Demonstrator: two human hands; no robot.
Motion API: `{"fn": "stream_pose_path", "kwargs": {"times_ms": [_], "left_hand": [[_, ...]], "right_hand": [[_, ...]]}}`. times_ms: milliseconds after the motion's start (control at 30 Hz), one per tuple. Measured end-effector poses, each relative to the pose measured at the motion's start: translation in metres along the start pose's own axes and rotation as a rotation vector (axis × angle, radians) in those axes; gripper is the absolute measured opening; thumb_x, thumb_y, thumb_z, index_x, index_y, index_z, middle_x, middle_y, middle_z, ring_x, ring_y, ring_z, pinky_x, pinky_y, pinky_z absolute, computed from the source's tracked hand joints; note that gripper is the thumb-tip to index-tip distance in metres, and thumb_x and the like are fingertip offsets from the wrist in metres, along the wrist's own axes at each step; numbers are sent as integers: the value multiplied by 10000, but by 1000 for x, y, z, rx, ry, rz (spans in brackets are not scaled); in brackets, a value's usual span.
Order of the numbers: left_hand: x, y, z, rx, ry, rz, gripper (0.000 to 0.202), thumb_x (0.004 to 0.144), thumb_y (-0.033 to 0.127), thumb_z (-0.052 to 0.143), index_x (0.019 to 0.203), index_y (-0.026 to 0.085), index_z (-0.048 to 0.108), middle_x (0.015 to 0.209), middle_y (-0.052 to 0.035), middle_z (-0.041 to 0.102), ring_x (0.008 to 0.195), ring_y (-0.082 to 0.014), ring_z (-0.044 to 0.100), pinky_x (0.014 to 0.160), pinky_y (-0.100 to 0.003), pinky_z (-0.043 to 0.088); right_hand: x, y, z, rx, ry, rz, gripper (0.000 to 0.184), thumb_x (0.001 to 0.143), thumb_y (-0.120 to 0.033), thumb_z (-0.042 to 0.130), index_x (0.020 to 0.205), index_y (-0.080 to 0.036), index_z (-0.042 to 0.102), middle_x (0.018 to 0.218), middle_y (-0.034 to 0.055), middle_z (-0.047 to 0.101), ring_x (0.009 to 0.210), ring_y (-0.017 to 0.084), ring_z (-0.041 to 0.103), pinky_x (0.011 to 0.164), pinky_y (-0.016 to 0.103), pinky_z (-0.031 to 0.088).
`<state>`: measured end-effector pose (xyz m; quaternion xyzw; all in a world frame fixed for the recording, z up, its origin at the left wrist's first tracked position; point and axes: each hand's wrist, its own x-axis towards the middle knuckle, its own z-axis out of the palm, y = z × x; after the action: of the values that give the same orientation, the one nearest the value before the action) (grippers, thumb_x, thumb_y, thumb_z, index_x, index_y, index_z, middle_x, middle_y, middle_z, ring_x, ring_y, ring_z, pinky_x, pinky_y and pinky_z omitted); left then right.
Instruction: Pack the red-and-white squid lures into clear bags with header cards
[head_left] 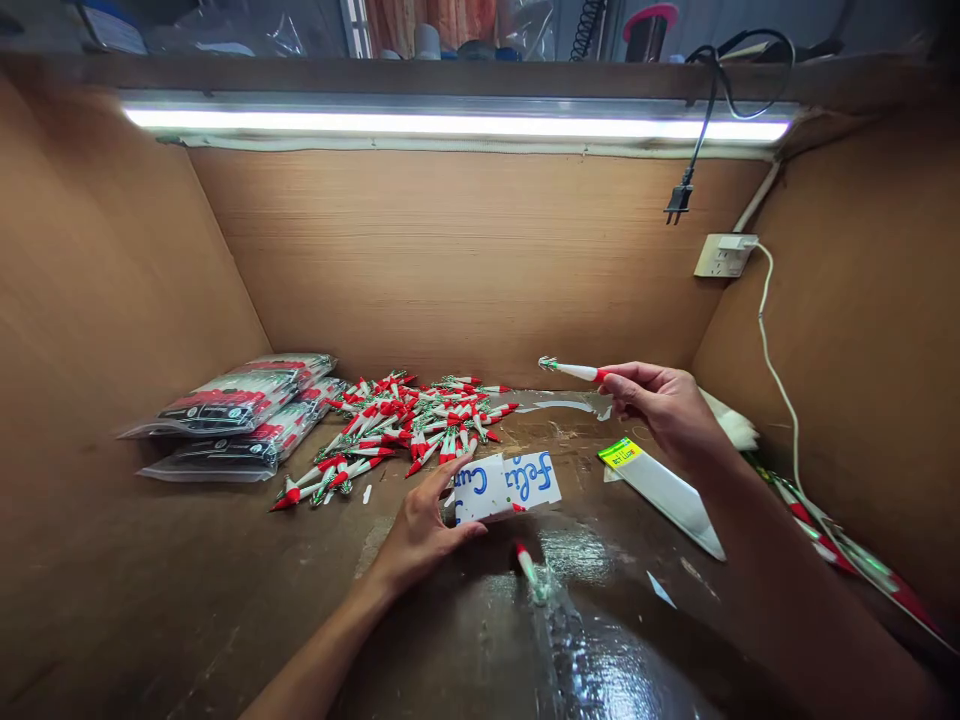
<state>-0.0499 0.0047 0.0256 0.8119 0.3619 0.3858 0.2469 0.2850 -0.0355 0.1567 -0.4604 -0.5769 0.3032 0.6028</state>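
My right hand (652, 400) is raised on the right. Between its thumb and fingers it pinches the red end of a red-and-white squid jig (574, 370), whose spiked crown points left. My left hand (424, 525) grips the left end of a small white block (495, 485) with blue handwriting on it, low over the table. A small red tip shows at the block's lower edge. In front of the block is another squid jig (526, 568), slightly blurred. Behind my left hand lies a loose pile of squid jigs (412, 420).
Packed plastic bags (240, 410) are stacked at the left. A white sleeve with a yellow-green header (660, 495) lies under my right arm. More packed jigs (832, 540) and a white cable (772, 350) run along the right wall. A black plug (679, 200) hangs from the shelf.
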Motion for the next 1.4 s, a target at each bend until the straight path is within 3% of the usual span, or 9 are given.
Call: {"fn": "stream_pose_path", "kwargs": {"times_ms": [167,400,567,900,1033,1200,1400], "left_hand": [[2,-8,2,-103,14,-61,882,679,332,860,1454,265,443,1450,-96,537,1287,-312,553,1066,-493,475],[2,-11,4,-236,55,-83,914,675,326,860,1467,252,410,1503,-116,469,1353,-326,483,1060,-513,491],[2,-12,5,-240,69,-79,927,667,325,869,1468,251,408,1490,-121,484,1353,-324,484,1053,-509,499],[2,-8,3,-264,76,-85,945,657,301,875,1475,248,406,1482,-127,492,1350,-325,485,1055,-505,493],[2,-7,1,-255,70,-71,918,671,306,861,1471,253,414,1485,-125,488,1335,-325,502,1048,-513,497],[3,-9,-3,-196,83,-122,879,697,294,828,1471,259,414,1482,-113,496,1312,-315,529,1037,-498,506],[3,-8,-5,-44,99,-86,874,691,273,837,1464,290,429,1483,-83,501,1309,-302,535,1089,-496,458]], "right_hand": [[-2,8,11,-175,-172,33,359,785,-465,764,990,-171,778,749,40,699,598,118,526,537,257,399],[-8,10,27,-232,-333,17,292,800,-425,745,982,-203,794,908,74,769,777,191,662,660,294,480],[-11,9,38,-307,-335,-53,210,827,-398,723,895,-216,802,846,52,762,758,192,656,652,282,464],[-6,21,35,-453,-327,-83,393,907,-519,603,792,-193,790,624,4,626,550,131,493,511,262,306],[-11,22,42,-544,-304,-230,253,909,-446,644,868,-255,804,793,48,686,750,202,586,662,318,428],[-16,36,57,-724,-264,-501,87,874,-339,717,906,-288,780,974,69,680,964,257,543,832,396,460],[-20,34,60,-925,-288,-597,40,883,-261,711,885,-247,749,1062,63,665,1021,253,520,885,409,464]]}}
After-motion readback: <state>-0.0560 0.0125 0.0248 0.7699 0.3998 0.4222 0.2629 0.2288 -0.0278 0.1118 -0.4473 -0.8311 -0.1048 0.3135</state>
